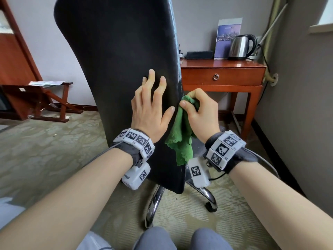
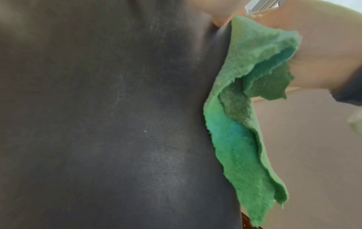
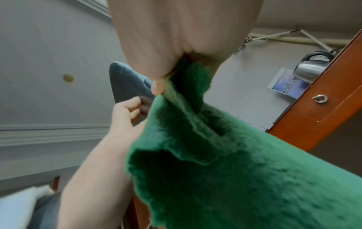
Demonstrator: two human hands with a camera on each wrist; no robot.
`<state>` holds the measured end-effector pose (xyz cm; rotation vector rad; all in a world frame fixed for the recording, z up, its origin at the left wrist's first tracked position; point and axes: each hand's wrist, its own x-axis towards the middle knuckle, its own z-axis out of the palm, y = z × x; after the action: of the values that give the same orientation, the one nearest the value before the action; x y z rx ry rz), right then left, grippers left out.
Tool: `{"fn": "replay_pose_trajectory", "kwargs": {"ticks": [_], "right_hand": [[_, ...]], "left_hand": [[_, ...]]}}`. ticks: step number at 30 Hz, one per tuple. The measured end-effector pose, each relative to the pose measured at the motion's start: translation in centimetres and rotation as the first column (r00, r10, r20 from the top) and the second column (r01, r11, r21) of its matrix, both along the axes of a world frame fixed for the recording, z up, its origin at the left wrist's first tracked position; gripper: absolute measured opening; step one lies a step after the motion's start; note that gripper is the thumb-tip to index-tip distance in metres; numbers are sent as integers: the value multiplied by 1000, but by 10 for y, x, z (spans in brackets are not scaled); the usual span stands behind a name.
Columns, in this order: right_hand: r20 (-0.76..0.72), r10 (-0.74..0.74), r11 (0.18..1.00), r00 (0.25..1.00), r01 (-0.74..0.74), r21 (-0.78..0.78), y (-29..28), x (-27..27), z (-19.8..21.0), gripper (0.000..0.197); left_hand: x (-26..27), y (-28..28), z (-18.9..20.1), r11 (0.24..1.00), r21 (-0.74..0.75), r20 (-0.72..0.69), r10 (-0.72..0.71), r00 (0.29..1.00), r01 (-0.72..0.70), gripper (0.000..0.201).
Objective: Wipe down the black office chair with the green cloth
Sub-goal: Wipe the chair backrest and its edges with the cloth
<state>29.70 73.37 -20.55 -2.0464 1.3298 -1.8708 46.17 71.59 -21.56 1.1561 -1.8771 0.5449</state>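
Note:
The black office chair (image 1: 117, 69) stands with its tall backrest turned toward me; dusty streaks show on the black backrest (image 2: 117, 124) up close. My left hand (image 1: 153, 101) lies flat on the backrest with fingers straight. My right hand (image 1: 198, 109) grips the bunched green cloth (image 1: 180, 134) against the backrest's right edge. Most of the green cloth (image 2: 245, 116) hangs down loose below the fist. In the right wrist view the green cloth (image 3: 225, 162) fills the lower half under my right hand (image 3: 176, 46); my left hand (image 3: 125, 111) shows behind it.
A wooden side table (image 1: 223, 74) with a drawer stands right behind the chair, carrying a steel kettle (image 1: 241, 46) and a brochure (image 1: 228, 37). A wall (image 1: 297, 105) closes the right side. A wooden luggage rack (image 1: 48, 100) sits at left. The chrome chair base (image 1: 155, 201) spreads on the carpet.

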Motion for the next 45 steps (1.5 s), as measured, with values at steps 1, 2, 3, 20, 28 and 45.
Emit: {"fn": "replay_pose_trajectory", "kwargs": {"ticks": [1,2,3,20,28,45], "right_hand": [[-6,-7,1000,1000,7,-4,-1,0,3,15],[-15,-11,1000,1000,11,-18,-1,0,9,16],[-21,-11,999,1000,10,-40,-2,1,16,16],[-12,-37,995,999,35,-98,-1,3,47,16],[14,-22,993,1000,24,-119,-4,1,51,17],[-56,10,1000,998,-10,-3,7,0,51,7]], "left_hand": [[0,0,0,1000,-1,1,1,1000,-1,74],[0,-1,0,1000,-4,-2,3,1000,-3,74],[0,-1,0,1000,-8,-5,4,1000,-4,74],[-2,4,2,1000,-4,32,30,999,-29,75],[0,5,2,1000,-4,49,28,998,-28,75],[4,4,60,993,-114,-70,28,997,-36,77]]}}
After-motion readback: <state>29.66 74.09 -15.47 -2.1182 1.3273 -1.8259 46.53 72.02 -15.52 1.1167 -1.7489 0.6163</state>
